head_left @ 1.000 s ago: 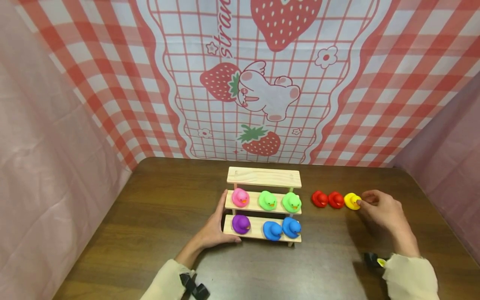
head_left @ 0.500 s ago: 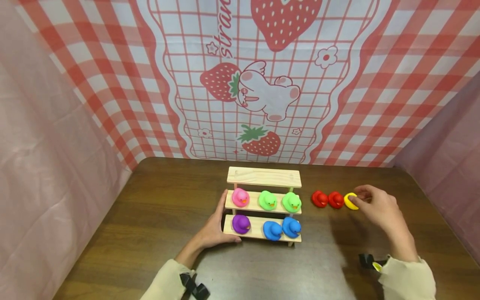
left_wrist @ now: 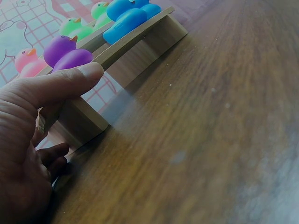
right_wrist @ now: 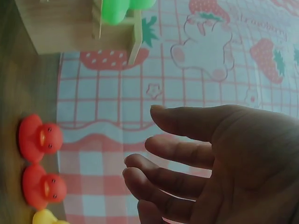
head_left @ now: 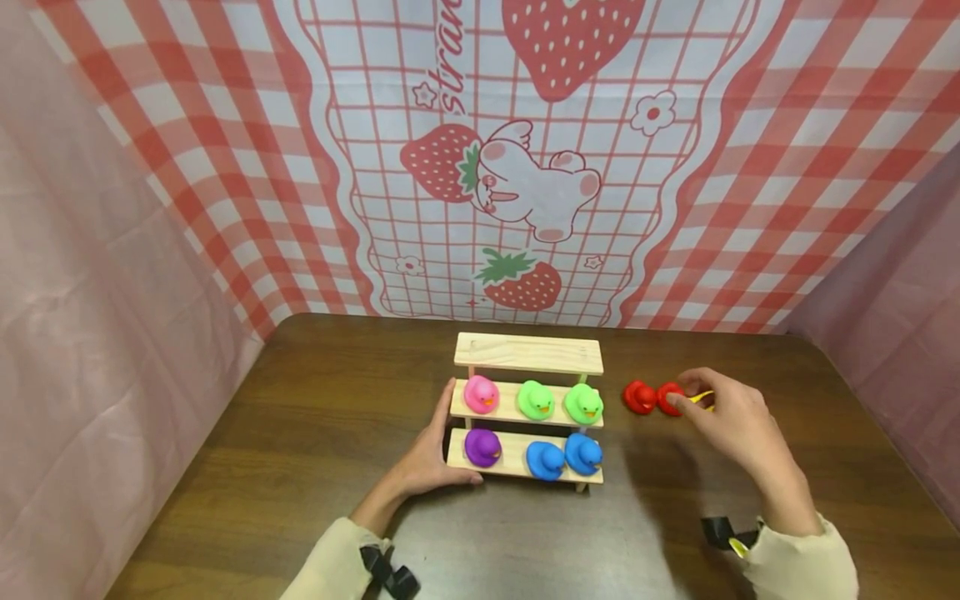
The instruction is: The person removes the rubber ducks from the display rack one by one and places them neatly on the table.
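Note:
My left hand (head_left: 431, 458) grips the left end of a three-tier wooden display rack (head_left: 528, 353), thumb along the bottom step's front edge. A pink rubber duck (head_left: 481, 395) and two green rubber ducks (head_left: 536, 402) sit on the middle step. Below them are a purple rubber duck (head_left: 482, 448) and two blue rubber ducks (head_left: 545, 461). My right hand (head_left: 738, 421) hovers, fingers extended and holding nothing, over the table ducks. Two red rubber ducks (right_wrist: 41, 137) and a yellow rubber duck (right_wrist: 46, 217) stand in a row there; the hand partly hides the yellow one in the head view.
The brown wooden table (head_left: 315, 433) carries the rack near its middle. A red-and-white checked cloth with strawberries (head_left: 525, 287) hangs behind it. Pink curtains (head_left: 112, 333) hang on both sides. Black devices (head_left: 390, 573) are strapped at the cuffs.
My right hand has moved left, away from beside the yellow duck to over it and up to the nearer red duck. The left hand, the rack and the ducks have stayed put.

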Demonstrator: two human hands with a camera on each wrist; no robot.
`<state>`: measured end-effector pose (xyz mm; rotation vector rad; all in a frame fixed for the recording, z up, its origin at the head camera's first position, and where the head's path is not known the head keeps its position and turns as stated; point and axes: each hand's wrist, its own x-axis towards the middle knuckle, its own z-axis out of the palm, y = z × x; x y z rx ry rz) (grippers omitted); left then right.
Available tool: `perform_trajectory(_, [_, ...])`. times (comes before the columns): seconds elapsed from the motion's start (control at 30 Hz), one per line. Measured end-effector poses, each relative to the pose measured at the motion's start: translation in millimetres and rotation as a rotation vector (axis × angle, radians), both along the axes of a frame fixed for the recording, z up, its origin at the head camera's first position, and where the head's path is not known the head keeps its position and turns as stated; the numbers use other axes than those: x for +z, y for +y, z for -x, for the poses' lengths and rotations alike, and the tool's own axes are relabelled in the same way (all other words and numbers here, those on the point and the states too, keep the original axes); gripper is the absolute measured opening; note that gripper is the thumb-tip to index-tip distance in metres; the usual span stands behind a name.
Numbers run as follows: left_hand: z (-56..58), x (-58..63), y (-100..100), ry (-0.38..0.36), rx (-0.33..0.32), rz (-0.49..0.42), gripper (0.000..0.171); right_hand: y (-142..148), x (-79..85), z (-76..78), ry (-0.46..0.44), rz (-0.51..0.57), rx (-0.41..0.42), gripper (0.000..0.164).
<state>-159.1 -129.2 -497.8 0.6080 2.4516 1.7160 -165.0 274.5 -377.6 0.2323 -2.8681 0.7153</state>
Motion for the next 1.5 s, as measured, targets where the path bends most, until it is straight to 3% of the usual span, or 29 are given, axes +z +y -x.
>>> perform_trajectory(0.67, [0.6, 2.5, 0.0, 0.017, 0.006, 0.022, 0.143, -50.0, 11.7, -10.5, -0.003, 0.045, 0.138, 0.029])
perform_trajectory(1.23, [-0.3, 1.2, -1.7, 0.012, 0.007, 0.021, 0.144, -80.5, 7.3, -9.3, 0.029, 0.07, 0.21, 0.034])
perform_trajectory(1.5, [-1.7, 1.6, -0.8, -0.01, 0.004, 0.026, 0.143, -89.5, 3.2, -6.3, -0.002, 0.098, 0.237, 0.035])
